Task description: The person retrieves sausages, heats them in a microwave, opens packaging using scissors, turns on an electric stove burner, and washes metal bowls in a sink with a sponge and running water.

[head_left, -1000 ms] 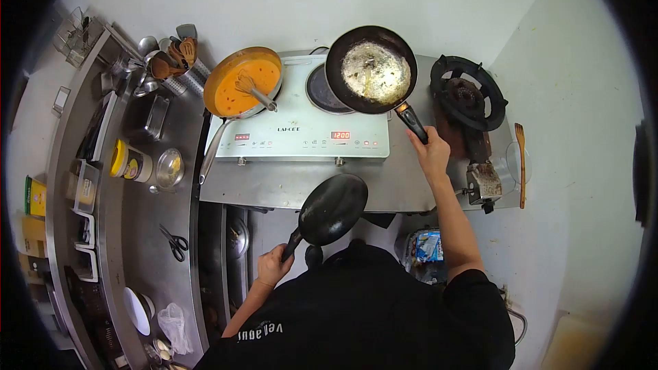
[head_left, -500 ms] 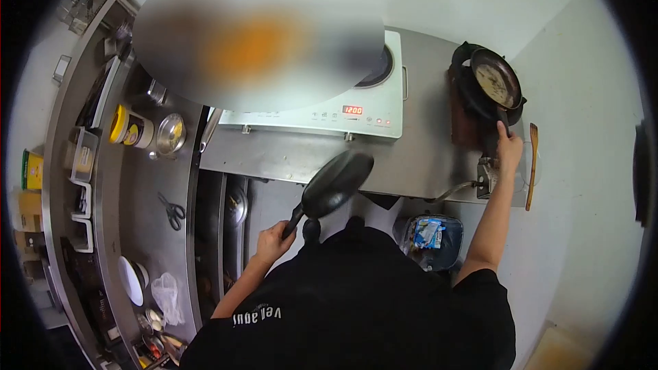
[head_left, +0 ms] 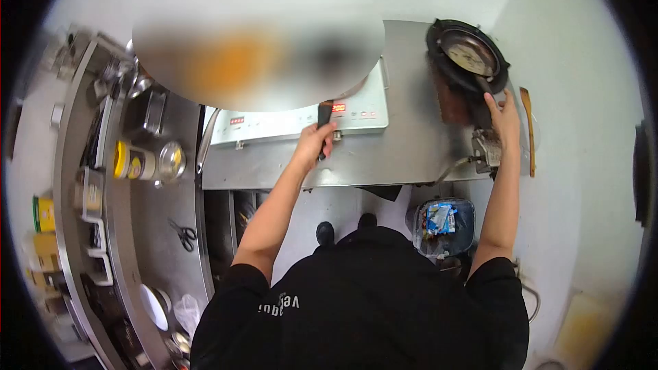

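Beyond the right grip (head_left: 505,121), its closure unclear, sits a pan (head_left: 468,55); the left grip (head_left: 315,144) clamps a black handle (head_left: 325,114).

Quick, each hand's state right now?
Left hand: closed, holding a black pan handle.
Right hand: at the frying pan handle; open or closed unclear.

Left hand (head_left: 315,144) now at cooktop (head_left: 375,96)

The straight black pan handle (head_left: 325,114) looks like matt plastic; the round dark pan (head_left: 469,56) is of metal, patchy inside. The long grey metal counter (head_left: 414,68) appears smooth, softly shiny. The flat brown spatula (head_left: 526,116) is wooden, the black shirt (head_left: 384,294) matt cloth.
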Tool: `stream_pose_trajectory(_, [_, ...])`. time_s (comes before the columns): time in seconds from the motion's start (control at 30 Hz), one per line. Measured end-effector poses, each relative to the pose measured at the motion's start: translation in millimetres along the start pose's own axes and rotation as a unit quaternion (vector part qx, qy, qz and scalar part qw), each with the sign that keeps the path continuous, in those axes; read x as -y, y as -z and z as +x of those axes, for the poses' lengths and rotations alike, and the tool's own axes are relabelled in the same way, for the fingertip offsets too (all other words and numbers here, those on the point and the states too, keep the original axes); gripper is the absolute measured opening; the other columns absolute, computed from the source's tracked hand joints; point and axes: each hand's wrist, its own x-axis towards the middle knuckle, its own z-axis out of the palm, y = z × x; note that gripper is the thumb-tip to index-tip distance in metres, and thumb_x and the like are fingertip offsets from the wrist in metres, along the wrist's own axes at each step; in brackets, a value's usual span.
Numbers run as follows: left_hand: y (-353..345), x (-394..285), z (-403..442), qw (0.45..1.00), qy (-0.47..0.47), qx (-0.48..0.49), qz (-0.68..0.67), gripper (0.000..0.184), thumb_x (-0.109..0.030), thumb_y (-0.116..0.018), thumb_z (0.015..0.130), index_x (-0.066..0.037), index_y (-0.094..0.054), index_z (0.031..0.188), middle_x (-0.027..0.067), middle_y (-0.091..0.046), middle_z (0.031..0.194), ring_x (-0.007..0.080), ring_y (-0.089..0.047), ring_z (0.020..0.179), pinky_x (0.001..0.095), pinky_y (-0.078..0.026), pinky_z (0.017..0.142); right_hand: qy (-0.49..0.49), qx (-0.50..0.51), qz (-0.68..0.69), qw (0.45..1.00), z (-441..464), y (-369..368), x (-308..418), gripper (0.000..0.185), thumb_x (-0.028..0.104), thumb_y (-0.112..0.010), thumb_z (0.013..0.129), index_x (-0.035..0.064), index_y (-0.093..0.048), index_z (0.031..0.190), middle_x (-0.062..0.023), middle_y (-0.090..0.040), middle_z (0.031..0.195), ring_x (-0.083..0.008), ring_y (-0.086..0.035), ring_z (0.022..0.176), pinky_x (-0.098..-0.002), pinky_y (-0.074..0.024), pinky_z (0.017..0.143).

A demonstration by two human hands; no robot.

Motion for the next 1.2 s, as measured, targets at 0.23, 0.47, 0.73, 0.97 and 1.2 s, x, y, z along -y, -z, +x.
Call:
stream_pose_trajectory(0.23, [-2, -19, 99, 1.000, -0.020, 0.008, -0.011, 0.037, -0.029, -0.069, 0.080, -0.013, -0.045, 0.057, -0.0029, -0.042, 0.049, 0.0091, -0.037, 0.040, 0.0247, -0.031, 0.039, -0.031, -0.041, 0.057, 0.997, -91, 58, -85, 0.062, 0.042, -0.068, 0.082, 0.0057, -0.049, 0.130, -0.0214, -0.061, 0.111, -0.0313, -0.061, 0.100, -0.0399, -0.0482, 0.083])
stream_pose_trajectory(0.47, [15, -23, 137, 1.000, 0.013, 0.007, 0.008, 0.026, -0.017, -0.049, 0.093, -0.006, -0.059, 0.114, -0.0064, -0.045, 0.068, 0.0020, -0.033, 0.050, 0.0163, -0.027, 0.043, -0.164, -0.093, 0.053, 0.981, -274, 105, -124, 0.043, 0.030, -0.063, 0.086, 0.0011, -0.058, 0.117, -0.0209, -0.060, 0.113, -0.0343, -0.058, 0.105, -0.0394, -0.0460, 0.089])
stream_pose_trajectory(0.73, [9, -17, 112, 0.616, -0.236, -0.220, 0.719, 0.079, -0.057, -0.063, 0.078, 0.008, -0.049, 0.122, 0.0235, -0.059, 0.110, 0.0377, -0.056, 0.102, 0.0481, -0.044, 0.089, -0.256, -0.178, 0.066, 0.948, -469, 76, -68, 0.032, 0.023, -0.062, 0.085, 0.0039, -0.060, 0.111, -0.0190, -0.059, 0.100, -0.0386, -0.057, 0.095, -0.0441, -0.0464, 0.083])
stream_pose_trajectory(0.97, [-136, 12, 12, 0.634, -0.637, -0.001, 0.438, 0.069, -0.050, -0.063, 0.082, -0.001, -0.047, 0.129, 0.0246, -0.036, 0.135, 0.0410, -0.039, 0.120, 0.0506, -0.035, 0.098, -0.373, -0.175, 0.052, 0.909, -628, 24, 28, 0.032, 0.023, -0.063, 0.085, 0.0043, -0.060, 0.110, -0.0184, -0.058, 0.101, -0.0372, -0.058, 0.093, -0.0431, -0.0483, 0.080])
stream_pose_trajectory(1.2, [-194, 91, -158, 0.664, -0.640, 0.284, 0.263, 0.062, -0.027, -0.069, 0.083, -0.002, -0.042, 0.133, 0.0250, -0.027, 0.137, 0.0390, -0.030, 0.127, 0.0489, -0.032, 0.102, -0.431, -0.284, 0.061, 0.854, -741, 54, 124, 0.033, -0.001, -0.052, 0.083, 0.0061, -0.057, 0.115, -0.0156, -0.056, 0.110, -0.0353, -0.058, 0.098, -0.0423, -0.0475, 0.085])
